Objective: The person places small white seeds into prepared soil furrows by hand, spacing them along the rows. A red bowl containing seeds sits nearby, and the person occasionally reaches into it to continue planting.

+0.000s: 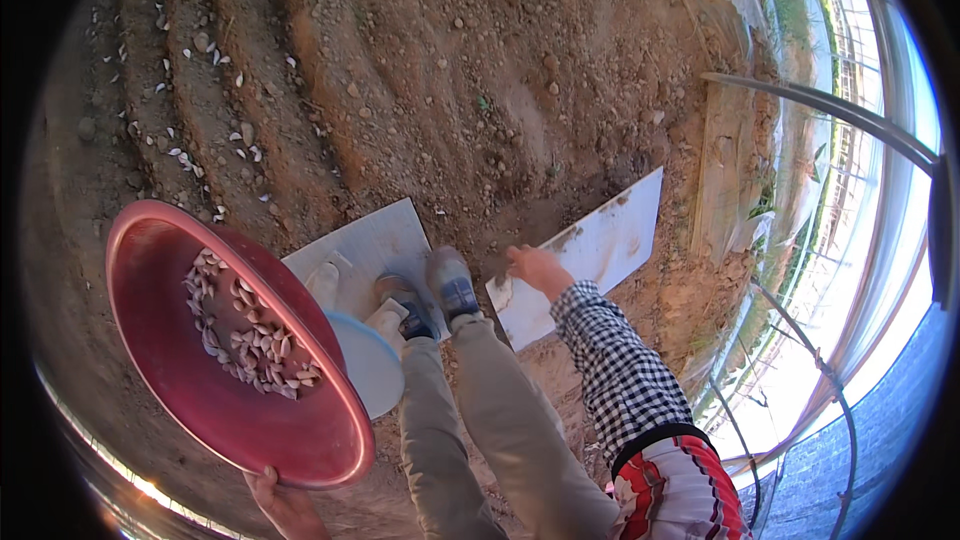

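A wide red basin (250, 420) tilts at the left, with garlic cloves (265, 345) lying in it. My left hand (285, 508) grips its near rim; part of that hand is hidden below the basin. Over to the right, my right hand (540, 270) is closed at the edge of a soil-smeared white board (615, 235), seemingly gripping it, though the fingertips are hard to make out. A second whitish board (375, 240) lies on the soil beside my shoes (452, 285). Partly behind the basin is a pale, round-topped object (370, 365).
Furrowed soil (450, 90) stretches ahead, with white cloves (240, 135) scattered along the rows at the far left. A curved metal pipe (830, 110) juts in from the right, beside clear plastic sheeting (885, 240). Thin bent rods (845, 410) stand nearer on that side.
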The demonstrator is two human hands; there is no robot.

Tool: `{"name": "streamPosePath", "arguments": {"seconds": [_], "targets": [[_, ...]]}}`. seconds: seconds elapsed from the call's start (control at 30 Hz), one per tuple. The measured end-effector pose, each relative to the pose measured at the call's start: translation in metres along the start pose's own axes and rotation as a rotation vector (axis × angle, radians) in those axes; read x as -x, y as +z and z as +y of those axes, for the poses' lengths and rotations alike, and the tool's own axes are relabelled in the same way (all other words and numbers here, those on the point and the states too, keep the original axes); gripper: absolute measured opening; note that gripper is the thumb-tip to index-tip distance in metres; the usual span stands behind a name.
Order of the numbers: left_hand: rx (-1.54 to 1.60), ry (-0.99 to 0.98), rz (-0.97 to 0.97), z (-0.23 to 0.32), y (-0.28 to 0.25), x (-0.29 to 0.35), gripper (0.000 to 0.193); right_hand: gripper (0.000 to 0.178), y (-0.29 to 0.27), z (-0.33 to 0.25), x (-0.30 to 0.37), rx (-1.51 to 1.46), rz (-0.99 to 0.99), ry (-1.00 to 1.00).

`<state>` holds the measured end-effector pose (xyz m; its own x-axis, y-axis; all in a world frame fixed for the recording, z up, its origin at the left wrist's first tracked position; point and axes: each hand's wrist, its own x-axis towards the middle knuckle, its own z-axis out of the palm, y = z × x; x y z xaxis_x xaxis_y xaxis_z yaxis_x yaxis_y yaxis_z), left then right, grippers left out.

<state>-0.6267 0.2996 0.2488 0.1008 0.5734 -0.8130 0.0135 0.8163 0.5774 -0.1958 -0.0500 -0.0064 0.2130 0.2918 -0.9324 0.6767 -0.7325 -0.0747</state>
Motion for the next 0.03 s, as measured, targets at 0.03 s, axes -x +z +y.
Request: {"name": "streamPosePath", "arguments": {"seconds": [0.03], "targets": [[-0.042,0.005,0.021,0.0039,-0.0003,-0.0009,0.088,0.068,0.0067,0.0173,0.0042,0.008,-0.019,-0.064]]}}
